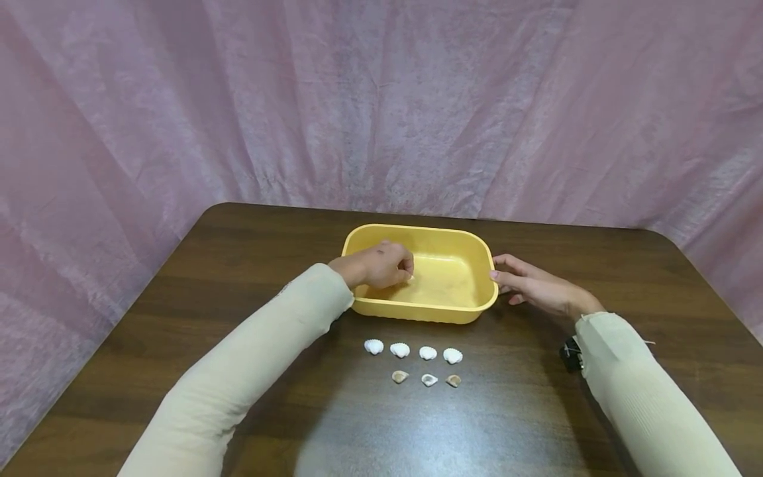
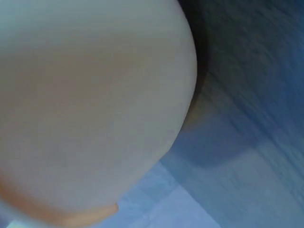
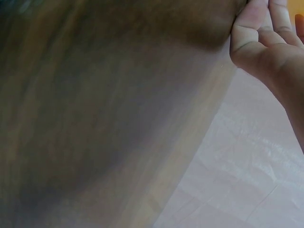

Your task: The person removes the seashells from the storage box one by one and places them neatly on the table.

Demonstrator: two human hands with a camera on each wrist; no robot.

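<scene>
A yellow plastic basin [image 1: 417, 310] with rounded corners sits on the table. My left hand [image 1: 387, 264] reaches down inside it, fingers curled and thumb pinching a small pale thing [image 1: 411, 278], mostly hidden by the fingertips. At the basin's right end, my right hand [image 1: 536, 286] holds the rim, thumb at the edge and other fingers along the outside wall. The right wrist view shows this hand's bent fingers [image 3: 280, 19] beside a sliver of yellow. Sleeve fills most of the left wrist view. Before the basin lie a row of white ribbed shells [image 1: 400, 350] and a row of smaller shells [image 1: 429, 380].
The dark brown wooden table [image 1: 268, 252] has rounded far corners. Behind it hangs a pink velvet curtain [image 1: 381, 112]. A small black device [image 1: 571, 354] is at the right wrist, near the sleeve cuff.
</scene>
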